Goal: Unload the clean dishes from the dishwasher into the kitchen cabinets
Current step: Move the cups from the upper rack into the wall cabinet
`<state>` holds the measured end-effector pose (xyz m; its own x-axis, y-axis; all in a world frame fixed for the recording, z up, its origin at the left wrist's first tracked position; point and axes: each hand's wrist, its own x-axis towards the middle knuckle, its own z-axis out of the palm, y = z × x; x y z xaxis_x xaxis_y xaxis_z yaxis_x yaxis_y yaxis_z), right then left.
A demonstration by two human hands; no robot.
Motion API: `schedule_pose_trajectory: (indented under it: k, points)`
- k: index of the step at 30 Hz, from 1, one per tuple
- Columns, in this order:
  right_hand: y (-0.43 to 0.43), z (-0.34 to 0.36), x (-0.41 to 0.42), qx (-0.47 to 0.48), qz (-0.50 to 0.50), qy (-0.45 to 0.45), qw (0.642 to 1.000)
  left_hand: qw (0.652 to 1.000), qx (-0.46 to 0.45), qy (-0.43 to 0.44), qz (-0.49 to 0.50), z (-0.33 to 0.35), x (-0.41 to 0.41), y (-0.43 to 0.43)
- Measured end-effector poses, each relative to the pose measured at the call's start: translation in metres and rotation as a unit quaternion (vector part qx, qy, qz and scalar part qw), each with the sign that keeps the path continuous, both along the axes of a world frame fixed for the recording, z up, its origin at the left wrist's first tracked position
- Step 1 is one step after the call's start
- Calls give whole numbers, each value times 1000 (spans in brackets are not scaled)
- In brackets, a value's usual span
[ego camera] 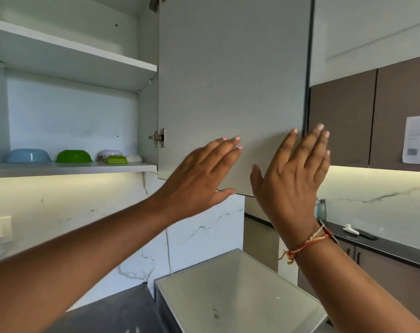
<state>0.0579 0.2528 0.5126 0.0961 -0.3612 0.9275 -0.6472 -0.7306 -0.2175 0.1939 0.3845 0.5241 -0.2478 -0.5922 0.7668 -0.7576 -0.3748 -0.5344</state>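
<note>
Head view: both the left hand (204, 169) and right hand (293, 174), open-palmed and empty, rest against the cabinet door (233, 87), bowls (74, 156) shelved left of it; push evenly, fingers off its edge.

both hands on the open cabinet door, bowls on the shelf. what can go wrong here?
1. The right hand has fingertips at the free edge of the door; they could get pinched as it swings.
2. The left hand lies flat on the door; a hard push might slam it and rattle the bowls on the shelf.
</note>
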Motion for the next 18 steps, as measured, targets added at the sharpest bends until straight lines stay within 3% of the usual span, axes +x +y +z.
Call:
schedule_pose_trajectory:
  k: [4, 6, 11, 16, 18]
  points:
    - [-17, -5, -32, 104, 246, -31, 963, 1000, 4, 7, 12, -1, -57, -18]
    - [-18, -4, -42, 141, 307, -70, 939, 999, 8, 18, 26, -4, -74, -21]
    - [8, -8, -66, 117, 443, -145, 877, 998, -16, 27, 51, -13, -101, -6]
    - [52, -20, -57, 109, 624, -122, 764, 996, -41, -43, 64, -22, -109, 73]
    - [74, -25, -41, 94, 659, -105, 739, 991, -22, -72, 109, -31, -108, 108]
